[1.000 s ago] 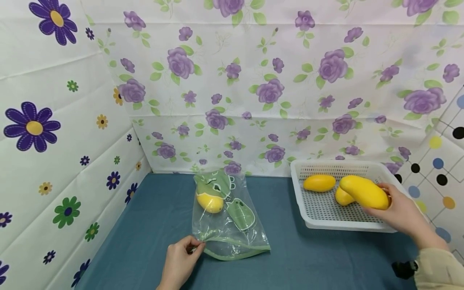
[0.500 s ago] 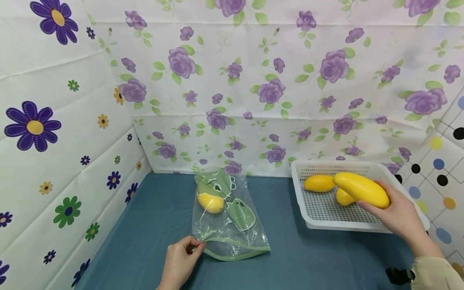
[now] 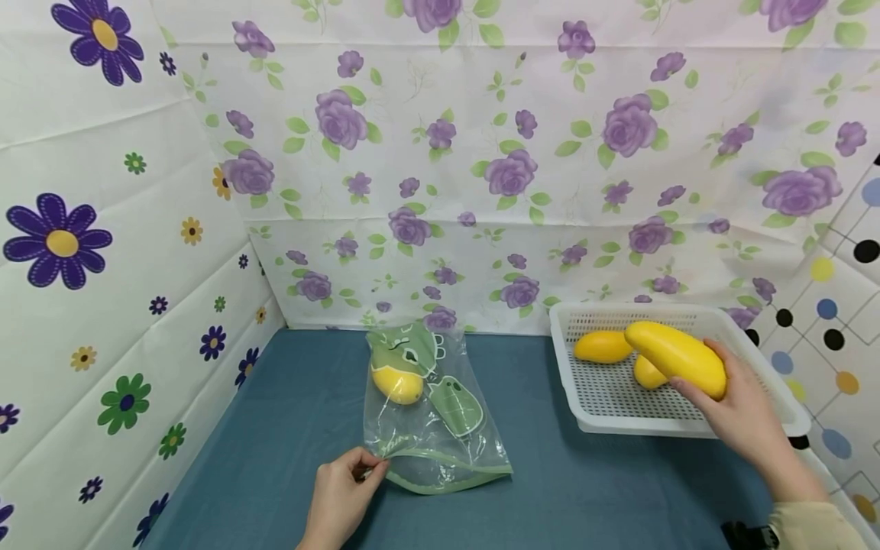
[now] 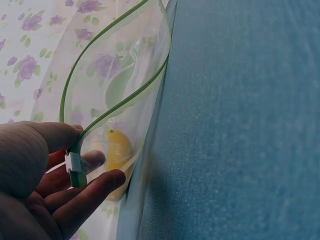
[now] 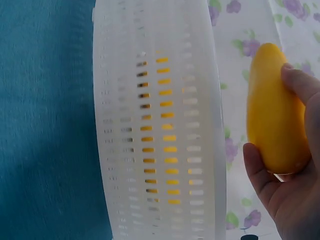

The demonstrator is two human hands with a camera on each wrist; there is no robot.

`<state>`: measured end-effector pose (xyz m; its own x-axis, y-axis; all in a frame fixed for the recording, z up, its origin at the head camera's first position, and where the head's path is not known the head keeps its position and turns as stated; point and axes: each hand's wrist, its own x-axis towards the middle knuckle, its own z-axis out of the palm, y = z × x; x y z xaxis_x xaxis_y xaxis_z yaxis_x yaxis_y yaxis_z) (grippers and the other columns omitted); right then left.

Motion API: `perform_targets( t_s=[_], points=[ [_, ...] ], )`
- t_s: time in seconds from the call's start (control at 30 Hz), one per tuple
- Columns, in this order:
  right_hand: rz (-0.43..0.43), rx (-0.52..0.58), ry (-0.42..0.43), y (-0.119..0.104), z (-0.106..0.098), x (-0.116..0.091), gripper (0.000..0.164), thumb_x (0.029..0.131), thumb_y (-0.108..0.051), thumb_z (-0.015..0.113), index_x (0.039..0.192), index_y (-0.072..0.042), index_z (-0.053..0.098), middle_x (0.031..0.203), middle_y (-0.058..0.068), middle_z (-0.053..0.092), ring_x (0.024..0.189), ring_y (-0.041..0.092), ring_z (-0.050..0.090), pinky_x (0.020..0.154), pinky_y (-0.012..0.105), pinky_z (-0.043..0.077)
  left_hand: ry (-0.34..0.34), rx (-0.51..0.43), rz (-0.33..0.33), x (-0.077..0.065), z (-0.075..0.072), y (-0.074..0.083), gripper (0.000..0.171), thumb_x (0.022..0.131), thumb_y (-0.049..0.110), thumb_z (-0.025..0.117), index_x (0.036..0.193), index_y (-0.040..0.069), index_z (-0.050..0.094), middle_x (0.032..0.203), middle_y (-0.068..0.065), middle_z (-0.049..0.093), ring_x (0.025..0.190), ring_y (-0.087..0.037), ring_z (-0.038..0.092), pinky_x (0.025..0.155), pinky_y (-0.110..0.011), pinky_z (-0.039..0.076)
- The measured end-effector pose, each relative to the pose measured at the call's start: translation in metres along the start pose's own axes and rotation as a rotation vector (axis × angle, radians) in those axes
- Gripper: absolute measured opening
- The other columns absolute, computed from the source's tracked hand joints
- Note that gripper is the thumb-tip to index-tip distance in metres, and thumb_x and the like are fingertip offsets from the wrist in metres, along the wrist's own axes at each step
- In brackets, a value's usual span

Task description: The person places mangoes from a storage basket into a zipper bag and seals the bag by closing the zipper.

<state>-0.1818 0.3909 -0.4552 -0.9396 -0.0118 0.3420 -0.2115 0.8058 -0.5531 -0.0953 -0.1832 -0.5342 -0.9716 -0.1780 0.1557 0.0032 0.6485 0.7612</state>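
Observation:
In the head view my right hand [image 3: 745, 409] grips a long yellow mango [image 3: 677, 357] and holds it above the white basket. The right wrist view shows the thumb and fingers of that hand [image 5: 295, 150] wrapped about the mango [image 5: 275, 110]. My left hand [image 3: 344, 493] pinches the corner of a clear zip bag [image 3: 412, 428] with a green mouth, which lies on the table. A white slider [image 4: 72, 162] sits at that pinched corner in the left wrist view, where the bag's mouth gapes. Inside the bag rests one yellow mango [image 3: 399, 384], partly behind the green print.
The white perforated basket [image 3: 660, 428] stands at the right on the blue tabletop [image 3: 536, 489]. In it lie a yellow mango [image 3: 603, 347] and another [image 3: 648, 373], partly covered by the held one. Flowered cloth walls [image 3: 412, 153] enclose the back and sides.
My right hand has shifted slightly left with the mango, still over the basket. The left hand and the bag have stayed in place.

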Motion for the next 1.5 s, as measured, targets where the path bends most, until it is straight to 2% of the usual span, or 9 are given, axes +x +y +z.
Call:
perform_targets(
  t_s=[0.27,0.5,0.77,1.07,1.3,1.5],
  points=[
    [-0.054,0.027,-0.002,-0.011,0.008,-0.001,0.089,0.102,-0.029,0.077,0.167,0.0,0.024,0.14,0.037,0.046,0.103,0.044,0.05,0.077,0.05,0.037,-0.001,0.002,-0.009,0.001,-0.001,0.001,0.02,0.092,0.014,0.087,0.078,0.021,0.074,0.077,0.011,0.075,0.068,-0.003,0.069,0.061,-0.023,0.056],
    [-0.06,0.006,0.031,-0.024,0.016,-0.006,0.091,0.095,-0.034,0.085,0.164,-0.003,0.033,0.142,0.035,0.048,0.108,0.047,0.051,0.081,0.063,0.041,0.003,0.003,-0.009,0.001,-0.001,0.001,0.021,0.091,0.013,0.087,0.077,0.021,0.074,0.076,0.011,0.074,0.068,-0.003,0.069,0.061,-0.023,0.056],
    [-0.077,-0.014,0.046,-0.047,0.022,-0.014,0.091,0.09,-0.037,0.089,0.159,-0.002,0.042,0.141,0.033,0.053,0.108,0.046,0.056,0.083,0.064,0.044,0.004,0.0,-0.009,0.001,-0.002,0.003,0.021,0.092,0.013,0.087,0.078,0.021,0.074,0.077,0.012,0.074,0.069,-0.003,0.069,0.061,-0.023,0.056],
    [-0.15,-0.017,0.041,-0.066,0.031,-0.019,0.091,0.084,-0.037,0.095,0.154,-0.002,0.05,0.136,0.024,0.06,0.104,0.038,0.057,0.083,0.057,0.045,0.003,-0.012,-0.012,0.001,-0.002,0.005,0.021,0.092,0.013,0.087,0.078,0.021,0.074,0.077,0.012,0.075,0.068,-0.003,0.068,0.06,-0.023,0.055],
    [-0.206,-0.002,0.041,-0.079,0.037,-0.024,0.09,0.08,-0.037,0.098,0.151,-0.005,0.055,0.137,0.019,0.062,0.107,0.037,0.058,0.086,0.058,0.046,0.01,-0.03,-0.008,0.001,-0.001,0.007,0.021,0.093,0.013,0.087,0.078,0.021,0.074,0.078,0.011,0.075,0.067,-0.004,0.068,0.059,-0.024,0.055],
    [-0.256,0.003,0.023,-0.091,0.045,-0.029,0.087,0.078,-0.039,0.099,0.149,-0.009,0.059,0.14,0.013,0.063,0.11,0.031,0.062,0.087,0.045,0.046,0.021,-0.04,-0.006,0.0,-0.001,0.007,0.022,0.092,0.014,0.087,0.076,0.021,0.074,0.075,0.012,0.073,0.064,-0.003,0.065,0.057,-0.024,0.054]
  ],
)
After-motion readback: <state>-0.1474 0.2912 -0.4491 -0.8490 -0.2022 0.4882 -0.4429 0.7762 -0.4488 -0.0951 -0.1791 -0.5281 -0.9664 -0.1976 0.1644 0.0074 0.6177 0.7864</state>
